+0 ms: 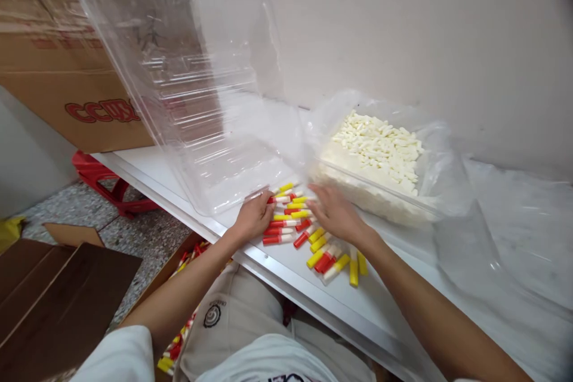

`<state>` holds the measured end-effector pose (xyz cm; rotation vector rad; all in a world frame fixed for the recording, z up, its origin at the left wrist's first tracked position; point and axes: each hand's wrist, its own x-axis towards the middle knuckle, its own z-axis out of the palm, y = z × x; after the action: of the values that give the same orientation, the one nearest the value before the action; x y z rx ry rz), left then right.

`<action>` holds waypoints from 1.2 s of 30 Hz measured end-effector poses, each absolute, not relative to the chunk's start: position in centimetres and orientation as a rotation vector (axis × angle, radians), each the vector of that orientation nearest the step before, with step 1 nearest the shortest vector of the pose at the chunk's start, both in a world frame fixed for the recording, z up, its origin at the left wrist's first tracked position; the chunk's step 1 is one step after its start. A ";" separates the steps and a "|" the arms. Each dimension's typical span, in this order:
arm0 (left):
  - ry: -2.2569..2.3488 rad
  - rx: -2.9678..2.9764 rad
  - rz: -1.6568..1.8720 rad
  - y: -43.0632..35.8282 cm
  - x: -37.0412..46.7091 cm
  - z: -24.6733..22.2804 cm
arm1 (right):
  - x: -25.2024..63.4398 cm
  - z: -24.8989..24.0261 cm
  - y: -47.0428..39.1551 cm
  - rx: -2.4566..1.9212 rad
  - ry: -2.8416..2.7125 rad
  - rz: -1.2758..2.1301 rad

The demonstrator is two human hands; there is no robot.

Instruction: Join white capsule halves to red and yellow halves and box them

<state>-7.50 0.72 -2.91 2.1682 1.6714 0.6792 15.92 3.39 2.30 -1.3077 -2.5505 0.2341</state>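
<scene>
Small plastic tubes, red or yellow with whitish ends, lie in a loose group on the white table between my hands. My left hand is at the group's left side, its fingers closed at the end of a red-and-white tube. At the group's right side is my right hand, smeared by motion. Its fingertips are near a yellow tube, and I cannot tell whether they grip it. More yellow and red tubes lie below the right hand, towards the table's front edge.
A clear plastic tub of small cream-white pieces stands behind my right hand. Another clear container is propped up at the left, before a cardboard box. Below the table are a box of tubes, a red stool and open cardboard.
</scene>
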 end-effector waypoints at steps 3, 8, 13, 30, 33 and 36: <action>1.568 2.229 0.637 0.5 -7.7 -2.4 | 21.6 1.3 -2.5 -1.705 -2.345 0.139; 1.394 2.448 0.509 -0.9 -7.6 -2.1 | 23.2 -2.7 -10.0 -1.937 -2.306 0.246; 1.426 2.530 0.505 -2.2 -6.3 -2.5 | 18.1 -4.4 -9.5 -1.819 -2.195 0.160; 1.615 2.086 0.911 -4.3 0.8 -3.3 | 14.4 -4.6 -6.0 -1.658 -1.961 0.134; 1.583 1.875 1.074 -4.8 2.7 -3.0 | 14.7 -4.9 -5.7 -1.699 -1.773 0.241; 1.565 1.710 1.171 -5.1 4.5 -2.6 | 15.3 -5.0 -5.3 -1.693 -1.626 0.373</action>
<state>4.52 -5.07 -2.61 1.7103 1.5645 1.1713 15.26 -5.25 -4.98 -1.6933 -1.6264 0.3730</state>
